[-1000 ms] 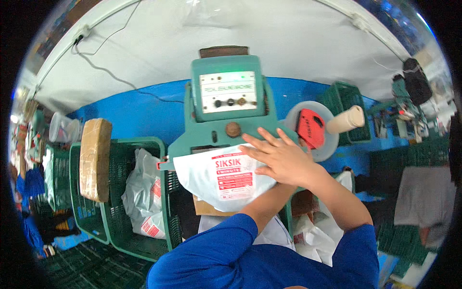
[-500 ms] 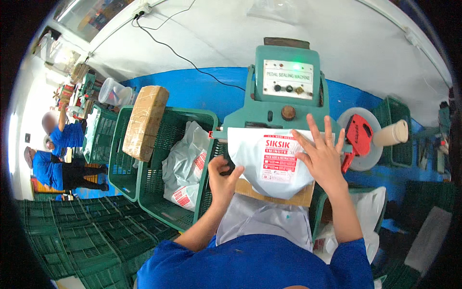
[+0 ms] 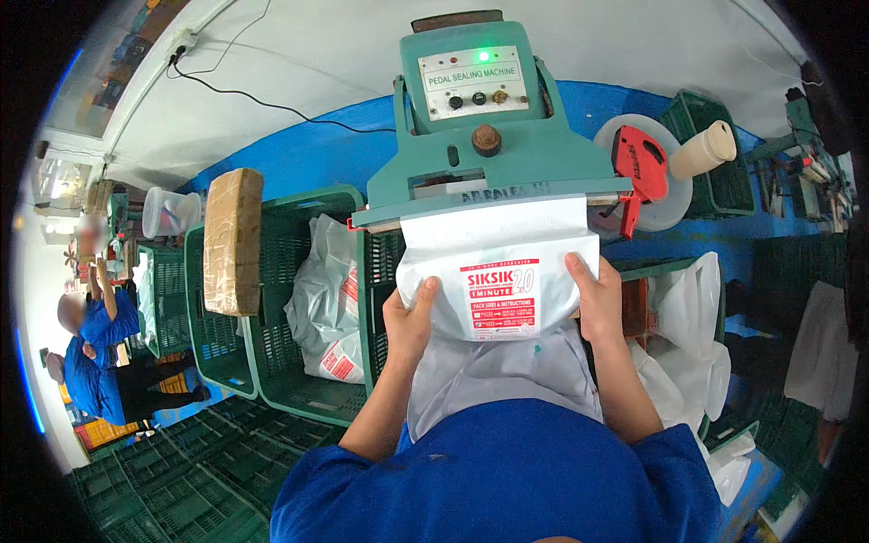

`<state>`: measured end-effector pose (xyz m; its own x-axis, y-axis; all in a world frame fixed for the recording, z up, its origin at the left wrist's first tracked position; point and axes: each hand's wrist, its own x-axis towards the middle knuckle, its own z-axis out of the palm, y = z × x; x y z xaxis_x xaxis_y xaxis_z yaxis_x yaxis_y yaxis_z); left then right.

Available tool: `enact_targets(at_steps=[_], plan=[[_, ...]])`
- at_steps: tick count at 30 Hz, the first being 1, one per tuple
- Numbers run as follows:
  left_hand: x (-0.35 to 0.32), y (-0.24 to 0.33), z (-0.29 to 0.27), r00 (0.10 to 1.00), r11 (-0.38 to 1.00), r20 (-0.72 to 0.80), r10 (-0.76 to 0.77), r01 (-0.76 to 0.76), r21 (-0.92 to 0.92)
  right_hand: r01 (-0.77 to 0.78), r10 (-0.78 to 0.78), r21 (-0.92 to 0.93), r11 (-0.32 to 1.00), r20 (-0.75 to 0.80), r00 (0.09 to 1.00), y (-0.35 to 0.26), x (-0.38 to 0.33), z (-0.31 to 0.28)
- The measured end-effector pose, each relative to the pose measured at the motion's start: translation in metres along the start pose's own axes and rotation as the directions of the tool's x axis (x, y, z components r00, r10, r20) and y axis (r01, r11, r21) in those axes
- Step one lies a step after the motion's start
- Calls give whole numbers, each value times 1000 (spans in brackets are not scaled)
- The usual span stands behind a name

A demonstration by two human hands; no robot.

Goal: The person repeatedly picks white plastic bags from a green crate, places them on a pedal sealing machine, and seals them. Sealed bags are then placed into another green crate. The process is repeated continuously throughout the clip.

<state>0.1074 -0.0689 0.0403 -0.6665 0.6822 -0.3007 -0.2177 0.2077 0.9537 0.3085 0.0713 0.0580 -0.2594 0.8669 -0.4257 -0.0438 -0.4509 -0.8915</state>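
My left hand [image 3: 409, 319] holds the left side of a white plastic pouch [image 3: 493, 240] with red print, its thumb lying on top. On the opposite side, my right hand [image 3: 599, 297] grips the pouch in the same way. The pouch is full in its lower part, and its flat upper end runs up to the front bar of a green pedal sealing machine [image 3: 534, 156]. That bar hides the pouch's top edge. A green light glows on the machine's panel.
Left of the machine, a green crate [image 3: 347, 398] holds similar pouches; a taped brown block [image 3: 233, 244] rests across crate rims. At right are a red tool [image 3: 638, 163] on a round tub, a beige bottle [image 3: 703, 151] and white bags [image 3: 692, 312]. Two people work far left.
My right hand has gone from spread flat on the pouch to gripping its right side. My left hand now holds the left side. The pouch's top is now under the bar. The view has shifted.
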Motion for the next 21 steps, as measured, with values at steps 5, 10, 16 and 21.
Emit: enact_targets(at_steps=[5,10,16,21], plan=[[12,16,3,1000,999,27,1,-2,48,37,-40,-57,998,-39,998,2,19,2],[23,18,9,1000,995,11,-24,22,96,38,-40,-37,999,-56,998,6,35,1],[35,27,-15,998,877,-41,40,-15,480,1,-4,-32,999,-83,997,6,39,5],[17,53,-19,670,575,-26,742,-615,540,64,-67,-42,997,-85,994,13,40,4]])
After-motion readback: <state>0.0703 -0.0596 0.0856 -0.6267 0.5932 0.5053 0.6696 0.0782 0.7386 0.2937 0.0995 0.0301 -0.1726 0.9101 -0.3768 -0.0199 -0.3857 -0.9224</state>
